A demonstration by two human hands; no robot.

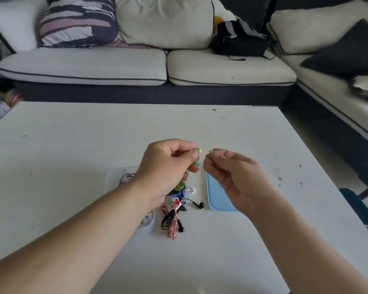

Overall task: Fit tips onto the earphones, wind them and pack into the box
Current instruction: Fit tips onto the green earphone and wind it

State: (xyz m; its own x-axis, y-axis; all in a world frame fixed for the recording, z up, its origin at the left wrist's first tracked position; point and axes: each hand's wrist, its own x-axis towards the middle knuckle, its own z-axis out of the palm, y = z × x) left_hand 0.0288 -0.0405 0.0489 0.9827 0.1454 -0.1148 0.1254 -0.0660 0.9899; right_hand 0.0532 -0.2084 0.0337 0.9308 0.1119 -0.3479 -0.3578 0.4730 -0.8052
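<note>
My left hand (pixel 168 166) pinches a green and yellow earbud (pixel 198 151) above the white table (pixel 72 155), its cord hanging down behind the palm. My right hand (pixel 234 179) pinches a small green ear tip (pixel 210 151) a short gap to the right of that earbud. Below the hands lies a heap of earphones (pixel 176 209) in black, red, white, blue and green. A clear plastic box (pixel 146 225) with purple cord in it is mostly hidden under my left forearm. A light blue lid (pixel 216 198) lies flat under my right hand.
A light sofa (pixel 123 66) with cushions and a black bag (pixel 240 39) runs along the table's far side and right. A dark blue chair edge (pixel 357 209) pokes in at the table's right edge.
</note>
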